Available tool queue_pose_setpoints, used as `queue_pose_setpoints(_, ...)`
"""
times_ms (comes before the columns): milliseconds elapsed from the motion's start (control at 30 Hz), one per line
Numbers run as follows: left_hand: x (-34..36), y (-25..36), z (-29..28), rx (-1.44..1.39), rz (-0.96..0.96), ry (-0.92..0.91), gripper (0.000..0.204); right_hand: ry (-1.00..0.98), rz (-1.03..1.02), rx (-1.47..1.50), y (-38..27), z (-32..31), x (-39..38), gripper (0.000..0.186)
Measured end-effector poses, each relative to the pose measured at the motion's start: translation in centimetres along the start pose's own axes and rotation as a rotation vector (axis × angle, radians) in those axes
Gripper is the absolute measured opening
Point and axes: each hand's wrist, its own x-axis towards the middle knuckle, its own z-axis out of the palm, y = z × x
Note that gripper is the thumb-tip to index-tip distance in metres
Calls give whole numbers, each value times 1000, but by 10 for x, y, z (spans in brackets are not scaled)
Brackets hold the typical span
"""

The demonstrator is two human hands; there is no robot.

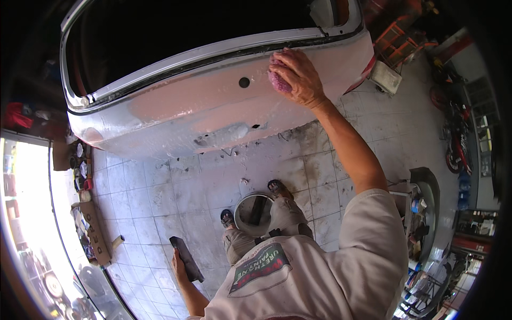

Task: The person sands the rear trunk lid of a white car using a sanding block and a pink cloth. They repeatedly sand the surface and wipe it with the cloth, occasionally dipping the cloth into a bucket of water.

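Note:
My right hand is wrapped round a pink-purple sponge or wadded cloth. It is pressed on the upper right part of a car's tailgate, just below the rear window's edge. The tailgate is wet, patched in pinkish primer and grey-white, with a dark round hole left of my right hand. Low at my left side, away from the car, my left hand grips a long, flat, dark block, perhaps a sanding block. Its fingers are partly hidden behind the block.
A round bucket stands on the wet tiled floor between my feet. Boxes and clutter line the left side. At the right are a red motorcycle, an orange hand truck, a pale container and a curved dark panel.

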Motion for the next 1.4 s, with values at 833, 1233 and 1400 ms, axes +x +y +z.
queue_pose_setpoints(833, -341, -118, 365, -473, -382, 193, 62, 113, 169, 95, 333, -87, -108, 49)
queue_pose_setpoints(1233, -511, -201, 559, -508, -611, 233, 62, -93, 8, 348, 371, -93, -112, 61)
queue_pose_setpoints(1400, -494, -144, 593, -463, -478, 274, 62, -51, -81, 379, 371, -94, -118, 61)
